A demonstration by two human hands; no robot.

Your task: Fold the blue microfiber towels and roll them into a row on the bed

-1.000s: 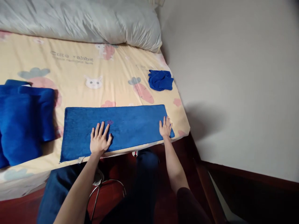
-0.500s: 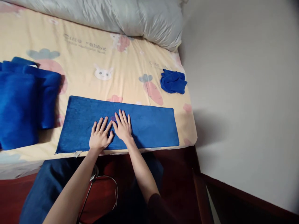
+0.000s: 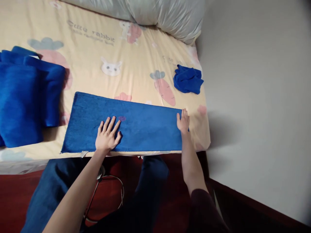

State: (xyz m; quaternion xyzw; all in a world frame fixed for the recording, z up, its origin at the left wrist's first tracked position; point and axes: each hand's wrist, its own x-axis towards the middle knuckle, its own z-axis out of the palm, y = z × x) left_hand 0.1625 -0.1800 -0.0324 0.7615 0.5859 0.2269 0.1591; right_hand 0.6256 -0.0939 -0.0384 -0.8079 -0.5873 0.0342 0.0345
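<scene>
A blue towel (image 3: 145,129) lies flat in a long strip along the near edge of the bed, with a small purple mark near its middle and a white tag at its lower left edge. My left hand (image 3: 107,136) rests palm down on the towel left of centre, its fingers spread. At the towel's right end, my right hand (image 3: 183,121) lies with fingers straight and close together, touching the edge there. Neither hand grips the cloth.
A pile of folded blue towels (image 3: 21,100) sits on the bed at the left. One crumpled blue cloth (image 3: 188,79) lies near the right edge. Behind are the patterned sheet (image 3: 136,64) and a grey-white quilt (image 3: 167,16). A wall (image 3: 255,97) stands at the right.
My right hand has slid from the towel's middle to its right end. My left hand stays at nearly the same place on the towel. The view has shifted slightly.
</scene>
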